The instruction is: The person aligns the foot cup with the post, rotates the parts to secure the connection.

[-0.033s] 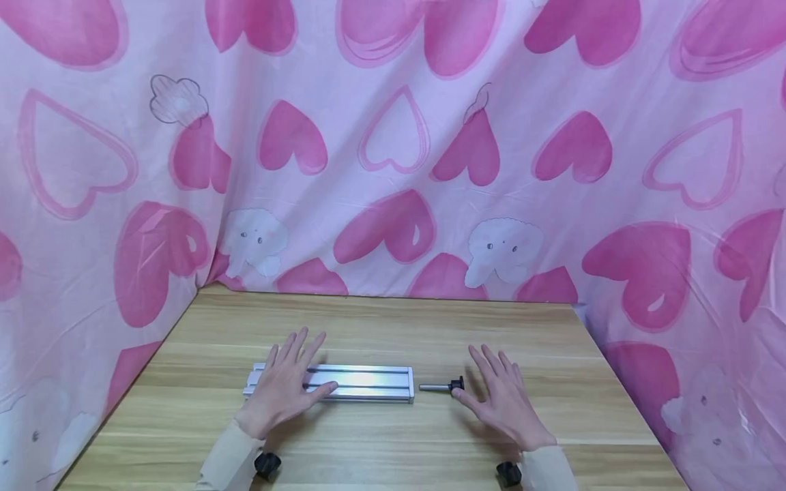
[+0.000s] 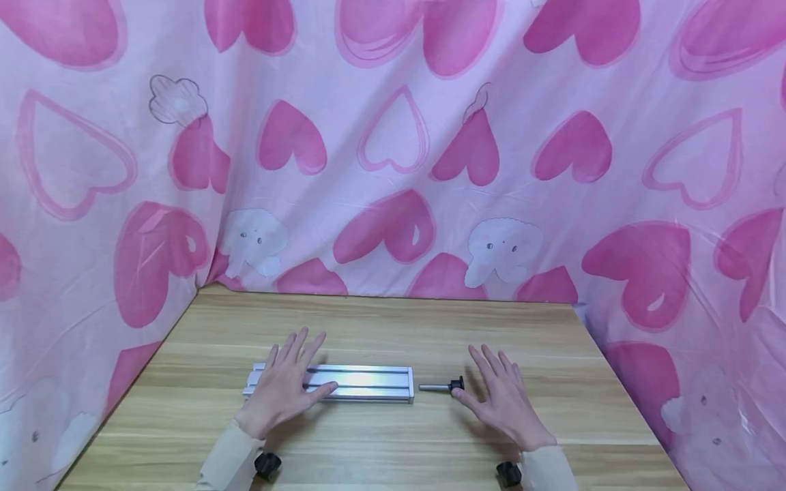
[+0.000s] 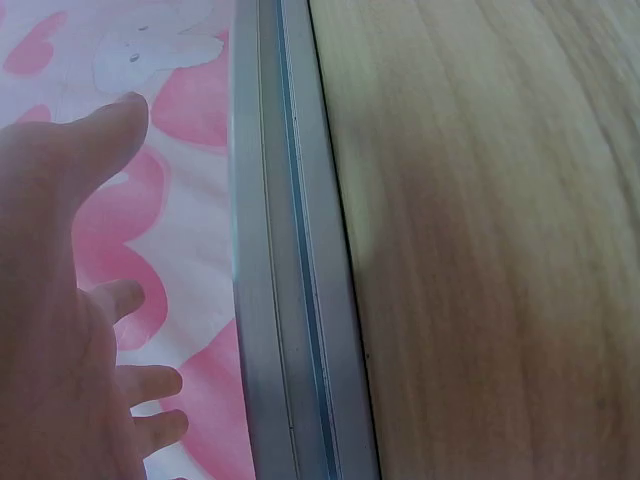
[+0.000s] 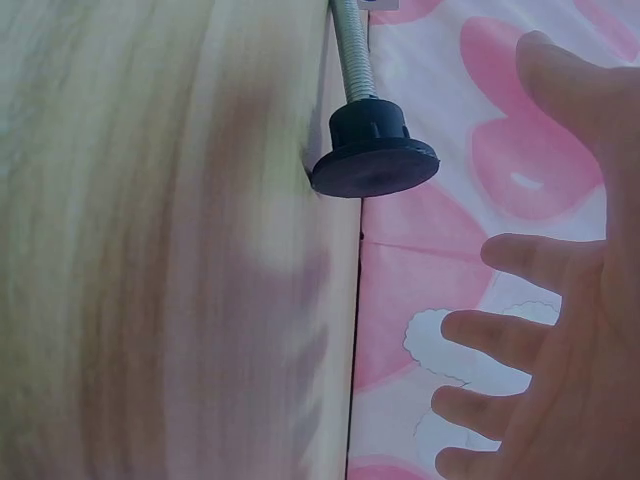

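Note:
A silver aluminium extrusion [image 2: 368,382] with grooves along its length lies flat on the wooden table. Over its left part, my left hand [image 2: 279,395] has its fingers spread and hides some of it. In the left wrist view, a gap shows between that hand [image 3: 60,300] and the extrusion [image 3: 300,250]. Just off the extrusion's right end lies a levelling foot [image 2: 456,385], its threaded rod pointing left. My right hand [image 2: 506,402] is beside its black base, fingers extended. The right wrist view shows the black base [image 4: 372,165] apart from the hand [image 4: 580,330].
The wood-grain table [image 2: 393,450] reaches back to a pink curtain [image 2: 393,204] printed with hearts, which also hangs along both sides. A black knob-like piece is at each wrist, left [image 2: 267,465] and right [image 2: 508,472].

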Action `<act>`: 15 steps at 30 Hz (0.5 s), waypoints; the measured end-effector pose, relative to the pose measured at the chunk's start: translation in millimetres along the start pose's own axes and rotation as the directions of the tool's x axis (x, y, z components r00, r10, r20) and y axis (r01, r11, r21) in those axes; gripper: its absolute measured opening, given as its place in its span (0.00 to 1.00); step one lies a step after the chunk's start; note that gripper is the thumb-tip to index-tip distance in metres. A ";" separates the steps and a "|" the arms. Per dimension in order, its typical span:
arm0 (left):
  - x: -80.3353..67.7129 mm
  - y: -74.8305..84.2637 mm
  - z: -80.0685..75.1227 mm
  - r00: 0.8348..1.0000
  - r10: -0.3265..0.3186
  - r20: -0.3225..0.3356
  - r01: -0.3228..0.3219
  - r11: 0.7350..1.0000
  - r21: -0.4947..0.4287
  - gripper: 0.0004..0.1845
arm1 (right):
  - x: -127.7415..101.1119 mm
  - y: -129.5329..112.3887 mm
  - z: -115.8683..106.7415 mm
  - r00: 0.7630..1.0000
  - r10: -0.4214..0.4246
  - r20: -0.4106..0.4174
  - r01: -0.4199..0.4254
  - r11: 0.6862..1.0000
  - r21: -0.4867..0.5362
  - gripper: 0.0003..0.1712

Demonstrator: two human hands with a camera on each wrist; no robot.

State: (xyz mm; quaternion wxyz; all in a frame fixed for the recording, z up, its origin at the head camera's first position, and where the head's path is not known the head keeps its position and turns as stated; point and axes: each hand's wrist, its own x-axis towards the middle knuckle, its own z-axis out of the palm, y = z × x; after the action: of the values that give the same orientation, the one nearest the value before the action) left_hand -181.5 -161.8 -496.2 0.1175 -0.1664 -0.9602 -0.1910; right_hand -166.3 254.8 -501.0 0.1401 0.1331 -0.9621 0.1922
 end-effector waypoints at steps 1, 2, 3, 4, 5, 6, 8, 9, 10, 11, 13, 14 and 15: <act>0.2 0.5 -0.3 1.000 -0.001 0.002 0.001 1.000 -0.001 0.49 | -0.4 -0.1 0.0 1.000 0.005 0.002 -0.005 1.000 0.003 0.50; 0.2 1.0 -0.5 1.000 -0.002 0.004 0.002 1.000 -0.001 0.49 | -0.8 0.1 0.1 1.000 0.007 0.003 -0.007 1.000 0.006 0.50; 0.4 1.4 -0.9 1.000 -0.002 0.007 0.002 1.000 -0.001 0.49 | -1.2 0.1 -0.1 1.000 0.009 0.003 -0.010 1.000 0.008 0.50; 0.6 1.9 -1.2 1.000 -0.003 0.009 0.003 1.000 -0.003 0.49 | -1.7 0.3 0.0 1.000 0.012 0.005 -0.012 1.000 0.014 0.50; 0.8 2.4 -1.7 1.000 -0.003 0.012 0.003 1.000 -0.004 0.49 | -2.1 0.5 0.0 1.000 0.012 0.007 -0.012 1.000 0.020 0.50; 1.2 2.7 -2.0 1.000 -0.003 0.014 0.003 1.000 -0.007 0.49 | -2.4 0.5 -0.4 1.000 0.010 0.007 -0.010 1.000 0.028 0.50; 2.0 2.9 -2.5 1.000 0.004 0.018 -0.004 1.000 -0.010 0.49 | -2.8 1.4 -1.1 1.000 -0.002 0.009 0.002 0.999 0.050 0.50; 2.6 2.8 -2.8 1.000 0.011 0.018 -0.011 1.000 -0.010 0.49 | -2.9 2.0 -1.7 1.000 -0.008 0.013 0.007 0.998 0.064 0.51; 3.2 2.7 -3.0 1.000 0.019 0.018 -0.019 1.000 -0.008 0.49 | -2.7 3.1 -2.0 1.000 -0.015 0.015 0.014 0.997 0.077 0.51; 3.8 2.7 -3.3 0.999 0.028 0.017 -0.028 1.000 -0.005 0.49 | -2.5 4.1 -2.5 1.000 -0.023 0.020 0.021 0.996 0.090 0.51; 5.0 2.5 -3.7 0.999 0.044 0.017 -0.044 0.999 -0.001 0.50 | -1.7 6.1 -3.2 0.999 -0.033 0.034 0.028 0.992 0.126 0.51; 5.5 2.6 -4.0 0.998 0.051 0.020 -0.051 0.999 0.003 0.50 | -1.3 7.0 -3.4 0.998 -0.031 0.047 0.024 0.989 0.144 0.51; 6.0 2.9 -4.4 0.998 0.058 0.024 -0.058 0.998 0.003 0.51 | -0.9 7.8 -3.3 0.998 -0.031 0.059 0.022 0.987 0.162 0.51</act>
State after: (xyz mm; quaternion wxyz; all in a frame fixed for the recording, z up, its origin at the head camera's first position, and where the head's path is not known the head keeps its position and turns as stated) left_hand -185.2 -159.4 -489.5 0.1118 -0.1962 -0.9567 -0.1837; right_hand -167.2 263.3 -500.9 0.1019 0.1626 -0.9455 0.2633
